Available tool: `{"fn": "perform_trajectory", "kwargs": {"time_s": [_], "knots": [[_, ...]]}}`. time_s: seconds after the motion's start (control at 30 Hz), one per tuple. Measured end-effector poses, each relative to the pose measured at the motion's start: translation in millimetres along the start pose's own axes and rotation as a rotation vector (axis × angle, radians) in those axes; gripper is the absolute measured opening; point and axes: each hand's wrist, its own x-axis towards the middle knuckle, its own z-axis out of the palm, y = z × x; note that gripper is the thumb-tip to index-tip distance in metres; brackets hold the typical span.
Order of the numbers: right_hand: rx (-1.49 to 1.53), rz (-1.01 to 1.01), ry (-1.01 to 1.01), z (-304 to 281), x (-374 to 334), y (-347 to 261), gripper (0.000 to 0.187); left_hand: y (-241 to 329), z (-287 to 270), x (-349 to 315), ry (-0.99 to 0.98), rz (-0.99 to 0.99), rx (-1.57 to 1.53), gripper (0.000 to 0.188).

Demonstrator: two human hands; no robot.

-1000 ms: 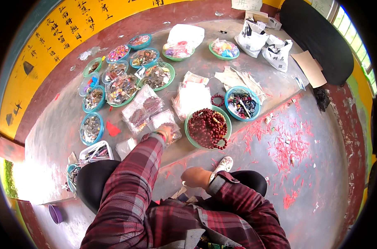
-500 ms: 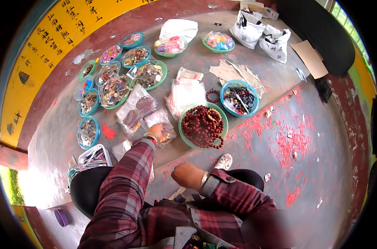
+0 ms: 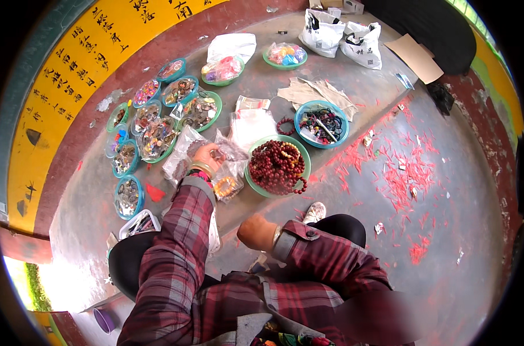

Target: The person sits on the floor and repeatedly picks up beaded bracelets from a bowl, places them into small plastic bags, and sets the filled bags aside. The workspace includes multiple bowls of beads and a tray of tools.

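Head view: left hand (image 3: 209,155) closed on clear plastic bag (image 3: 230,154), left of green bowl of red beads (image 3: 276,167). Right hand (image 3: 256,232) near, loosely curled, empty. Bag looks barely filled; sorting seems early.

Matt concrete, glossy beads, crinkled clear plastic

The grey concrete floor (image 3: 342,75) looks rough and matt, strewn at right with scraps of thin red paper (image 3: 397,179). The dark red round beads (image 3: 276,167) shine glossy in a smooth green plastic bowl (image 3: 251,183). The left hand (image 3: 207,155) touches a crinkled, shiny clear plastic bag (image 3: 230,151). Soft woven cloth makes the red plaid sleeve (image 3: 184,236). Far off sit two glossy white plastic carrier bags (image 3: 342,34) beside a flat matt brown cardboard sheet (image 3: 417,57).
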Motion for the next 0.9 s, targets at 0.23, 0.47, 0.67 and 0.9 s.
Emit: {"fn": "perform_trajectory", "kwargs": {"time_s": [0.23,0.47,0.67,0.9], "knots": [[0.014,-0.029,0.034,11.8,-6.5,4.1,0.019,-23.4,33.4,-12.0,-0.033,0.185,0.623,0.013],[0.034,-0.022,0.016,-1.2,-12.5,2.8,0.019,-56.9,100.2,-47.0,-0.283,0.250,0.708,0.017],[0.087,0.027,0.059,1.0,-13.7,9.1,0.020,-108.9,123.0,-40.6,-0.351,0.065,0.519,0.026],[0.091,0.026,0.069,11.7,-9.3,16.0,0.019,-146.5,76.5,9.7,-0.109,0.600,1.274,0.031]]}}
